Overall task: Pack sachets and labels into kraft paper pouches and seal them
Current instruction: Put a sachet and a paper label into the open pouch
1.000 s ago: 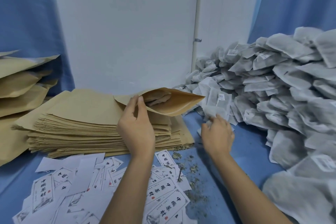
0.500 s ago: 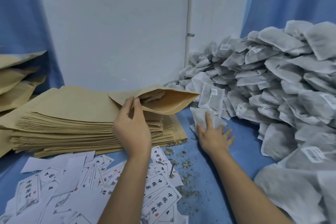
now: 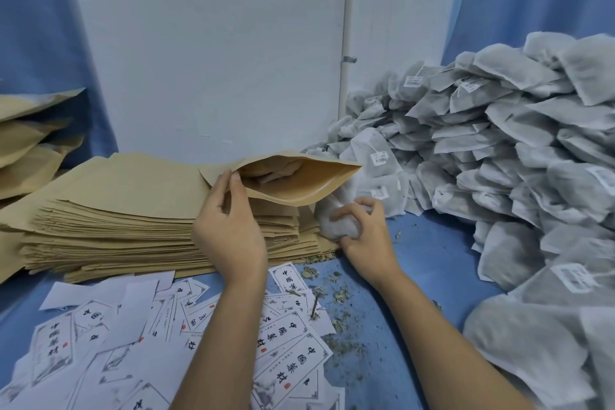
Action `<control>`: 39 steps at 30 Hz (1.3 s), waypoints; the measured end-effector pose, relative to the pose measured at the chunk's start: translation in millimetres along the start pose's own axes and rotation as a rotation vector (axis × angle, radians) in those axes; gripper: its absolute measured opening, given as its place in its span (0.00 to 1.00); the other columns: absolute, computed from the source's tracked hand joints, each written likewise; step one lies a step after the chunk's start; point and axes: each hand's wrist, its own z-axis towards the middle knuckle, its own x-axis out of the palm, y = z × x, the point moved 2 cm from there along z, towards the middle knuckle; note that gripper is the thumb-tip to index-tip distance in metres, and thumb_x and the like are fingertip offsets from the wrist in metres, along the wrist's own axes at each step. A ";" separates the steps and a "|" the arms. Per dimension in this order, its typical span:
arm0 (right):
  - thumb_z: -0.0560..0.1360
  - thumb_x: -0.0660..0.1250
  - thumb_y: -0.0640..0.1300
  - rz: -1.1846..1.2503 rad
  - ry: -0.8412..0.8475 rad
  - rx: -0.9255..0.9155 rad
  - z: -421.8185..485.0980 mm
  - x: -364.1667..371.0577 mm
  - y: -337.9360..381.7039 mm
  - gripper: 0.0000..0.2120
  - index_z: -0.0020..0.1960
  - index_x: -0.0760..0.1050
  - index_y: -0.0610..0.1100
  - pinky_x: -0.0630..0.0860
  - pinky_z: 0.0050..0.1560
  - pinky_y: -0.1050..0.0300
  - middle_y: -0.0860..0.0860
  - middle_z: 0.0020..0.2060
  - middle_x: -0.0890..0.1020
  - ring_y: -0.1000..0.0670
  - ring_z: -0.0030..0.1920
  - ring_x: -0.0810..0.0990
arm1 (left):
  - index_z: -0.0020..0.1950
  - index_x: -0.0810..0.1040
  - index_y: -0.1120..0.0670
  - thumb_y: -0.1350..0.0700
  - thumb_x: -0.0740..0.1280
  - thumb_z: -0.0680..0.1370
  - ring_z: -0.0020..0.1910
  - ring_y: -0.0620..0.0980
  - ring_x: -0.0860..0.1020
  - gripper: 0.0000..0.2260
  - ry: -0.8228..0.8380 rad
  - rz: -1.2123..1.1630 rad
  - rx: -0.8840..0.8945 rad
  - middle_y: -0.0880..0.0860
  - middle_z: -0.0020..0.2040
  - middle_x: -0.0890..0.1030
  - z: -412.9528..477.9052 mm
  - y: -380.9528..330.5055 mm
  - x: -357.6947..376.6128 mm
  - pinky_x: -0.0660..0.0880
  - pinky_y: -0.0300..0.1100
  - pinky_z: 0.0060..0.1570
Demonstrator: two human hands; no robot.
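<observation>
Head view: the left hand [image 3: 229,230] pinches the near lip of an open kraft pouch [image 3: 293,181], fingers [image 3: 233,181] closed on the upper edge so the mouth gapes toward the right; something already lies inside. The right hand [image 3: 362,236] is clenched around a scrunched grey sachet [image 3: 336,223], just below and right of the pouch mouth.

The risk, as I judge it: a bunched sachet could catch on the lower lip and buckle the thin paper, or the pinch could slip and let the mouth sag shut. Squeezing may also shed more dried herb crumbs [image 3: 336,289] onto the blue table [image 3: 432,270].

The pouch is smooth, stiff and flat-sided, resting on a stack of flat pouches [image 3: 133,210]. The sachets in the heap [image 3: 499,160] beyond the right fingers look soft, fibrous and pillow-shaped. Printed paper labels [image 3: 286,343] lie scattered beneath the wrists.
</observation>
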 end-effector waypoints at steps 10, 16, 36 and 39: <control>0.76 0.67 0.45 0.169 -0.032 0.271 -1.3 17.5 -2.4 0.32 0.74 0.57 0.41 0.74 0.55 0.52 0.46 0.62 0.74 0.47 0.57 0.75 | 0.57 0.82 0.55 0.55 0.66 0.78 0.47 0.25 0.75 0.10 -0.025 -0.034 0.028 0.41 0.48 0.81 0.6 -1.2 -1.3 0.70 0.21 0.47; 0.77 0.66 0.48 0.502 -0.345 0.192 3.7 0.6 24.1 0.31 0.75 0.56 0.55 0.61 0.62 0.60 0.55 0.72 0.64 0.59 0.66 0.62 | 0.57 0.81 0.59 0.56 0.65 0.79 0.53 0.39 0.78 0.11 -0.155 -0.068 0.094 0.52 0.52 0.83 8.7 -14.4 -8.3 0.73 0.26 0.51; 0.62 0.76 0.38 1.149 0.861 0.389 3.5 -2.8 78.0 0.25 0.58 0.81 0.48 0.82 0.40 0.60 0.46 0.55 0.83 0.50 0.47 0.84 | 0.60 0.79 0.58 0.60 0.66 0.78 0.60 0.45 0.77 0.12 0.155 0.198 0.216 0.52 0.58 0.80 24.2 2.8 -48.1 0.70 0.36 0.62; 0.67 0.69 0.34 1.180 0.708 0.579 4.3 1.6 81.1 0.20 0.59 0.75 0.38 0.80 0.31 0.59 0.41 0.44 0.85 0.49 0.38 0.84 | 0.60 0.80 0.57 0.59 0.67 0.77 0.59 0.41 0.77 0.11 0.161 0.171 0.182 0.46 0.56 0.80 21.9 5.0 -51.9 0.68 0.26 0.59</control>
